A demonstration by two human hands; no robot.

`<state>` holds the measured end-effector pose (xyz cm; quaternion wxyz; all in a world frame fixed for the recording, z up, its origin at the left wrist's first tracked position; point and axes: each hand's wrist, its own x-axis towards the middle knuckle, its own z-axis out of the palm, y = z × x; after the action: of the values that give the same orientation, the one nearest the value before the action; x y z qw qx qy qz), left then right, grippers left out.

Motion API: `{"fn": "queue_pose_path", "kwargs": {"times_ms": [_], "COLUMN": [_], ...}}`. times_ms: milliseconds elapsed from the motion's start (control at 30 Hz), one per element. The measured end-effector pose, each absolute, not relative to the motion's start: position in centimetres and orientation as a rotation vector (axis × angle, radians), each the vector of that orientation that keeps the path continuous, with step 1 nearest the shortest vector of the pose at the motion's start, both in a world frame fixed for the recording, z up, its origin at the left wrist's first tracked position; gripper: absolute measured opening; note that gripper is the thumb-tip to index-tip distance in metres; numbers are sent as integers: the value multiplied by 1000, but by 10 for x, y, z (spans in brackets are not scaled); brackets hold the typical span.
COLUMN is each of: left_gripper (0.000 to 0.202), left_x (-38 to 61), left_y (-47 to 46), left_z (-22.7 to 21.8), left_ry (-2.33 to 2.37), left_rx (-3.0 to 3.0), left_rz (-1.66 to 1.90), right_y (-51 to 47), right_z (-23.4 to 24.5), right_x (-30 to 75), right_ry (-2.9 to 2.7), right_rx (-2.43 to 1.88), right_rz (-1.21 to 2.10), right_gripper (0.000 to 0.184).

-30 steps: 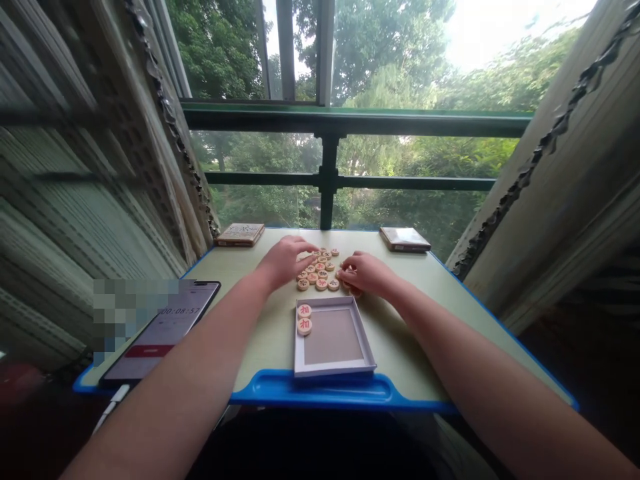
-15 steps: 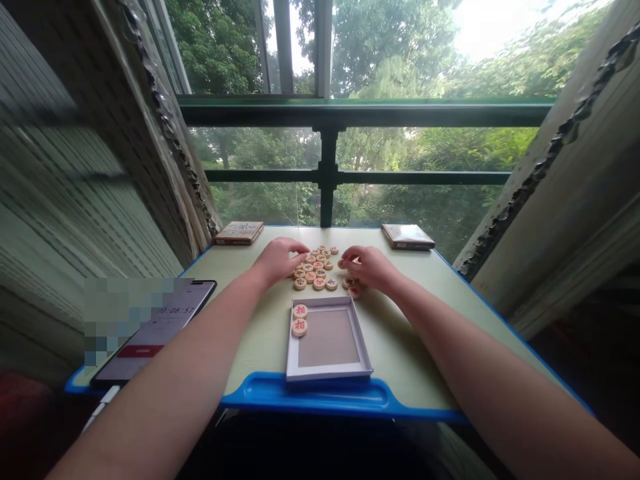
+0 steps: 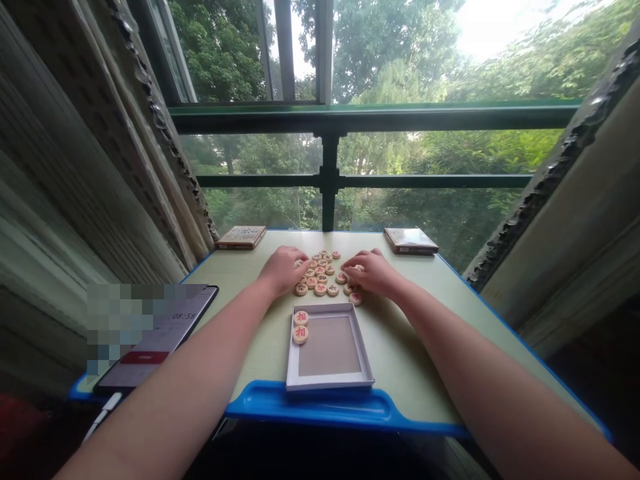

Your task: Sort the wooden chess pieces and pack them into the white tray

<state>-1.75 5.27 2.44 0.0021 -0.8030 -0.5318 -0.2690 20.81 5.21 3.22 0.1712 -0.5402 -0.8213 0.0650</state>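
Note:
Several round wooden chess discs (image 3: 320,275) lie in a loose heap at the middle of a pale green table (image 3: 235,267). My left hand (image 3: 283,268) rests on the heap's left side, fingers bent over the discs. At the heap's right side, my right hand (image 3: 373,271) lies palm down with fingers curled over some discs. In front of the heap sits a shallow grey box tray (image 3: 331,382). Two discs with red characters (image 3: 301,326) lie in its top left corner.
A phone (image 3: 159,333) with a timer screen lies at the table's left front, a cable at its near end. A flat patterned box (image 3: 241,237) sits at the back left, a dark flat box (image 3: 410,240) at the back right. Curtains flank the window.
Both hands have shifted slightly over the heap, the right hand flattening onto the discs. The camera has tilted a little. The two discs in the tray have not moved.

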Motion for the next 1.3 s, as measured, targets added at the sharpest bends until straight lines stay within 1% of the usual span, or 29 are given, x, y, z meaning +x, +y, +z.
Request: {"fn": "queue_pose_path", "kwargs": {"times_ms": [100,300,333,433,467,633,867,967,1100,1200,1300], "left_gripper": [29,33,38,60,62,48,45,53,66,65,64], "left_x": [-17,-16,-16,-17,-18,-19,-20,-24,-28,-30,-32], "left_y": [53,56,56,58,58,56,64,75,83,83,80], "left_z": [23,18,17,13,13,15,13,9,6,6,6], "left_ry": [-1671,-1752,-1779,-1857,-1874,-1934,-1879,-1947,-2046,-2013,-1993], "left_rx": [-2521,-2551,-2550,-2532,-2545,-2643,-2502,-2450,-2551,-2573,-2514], "left_rz": [-849,-727,-704,-664,-648,-609,-837,-793,-656,-720,-831], "right_y": [49,47,46,45,44,41,36,32,28,24,19], "right_z": [36,34,34,34,35,40,41,40,39,42,47], "right_x": [211,208,207,206,206,206,200,194,191,189,187], "right_ry": [-2301,-2308,-2311,-2346,-2359,-2382,-2516,-2602,-2593,-2563,-2531], "right_rx": [-1569,-1546,-1548,-1530,-1519,-1489,-1452,-1424,-1450,-1457,-1431], "right_rz": [234,231,219,188,182,163,131,6,-102,-133,-131], "right_gripper": [25,35,36,34,32,23,28,30,29,29,24]}}
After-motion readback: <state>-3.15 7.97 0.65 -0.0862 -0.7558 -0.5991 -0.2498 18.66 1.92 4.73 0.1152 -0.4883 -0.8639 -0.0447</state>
